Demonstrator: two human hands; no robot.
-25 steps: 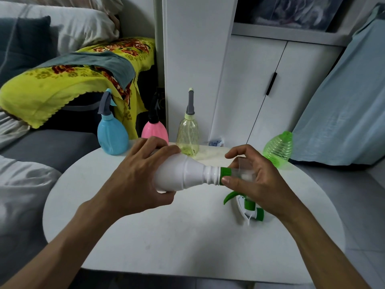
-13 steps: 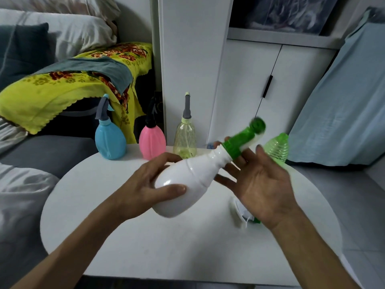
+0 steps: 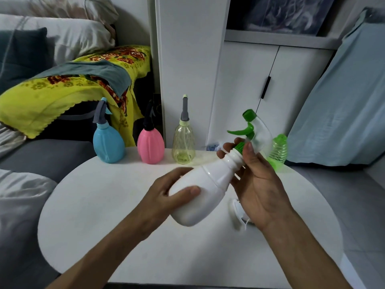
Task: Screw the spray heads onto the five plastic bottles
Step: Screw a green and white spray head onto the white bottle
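Left hand (image 3: 166,195) fingers wrapped round tilted white plastic bottle (image 3: 205,188) above round white surface (image 3: 125,236), right hand (image 3: 258,184) fingers pinching green collar of clear spray head (image 3: 253,132) at its neck

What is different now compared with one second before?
The white bottle tilted from lying sideways to neck-up in the left hand. The right hand regripped the green collar. The blue, pink and yellow bottles stayed put.
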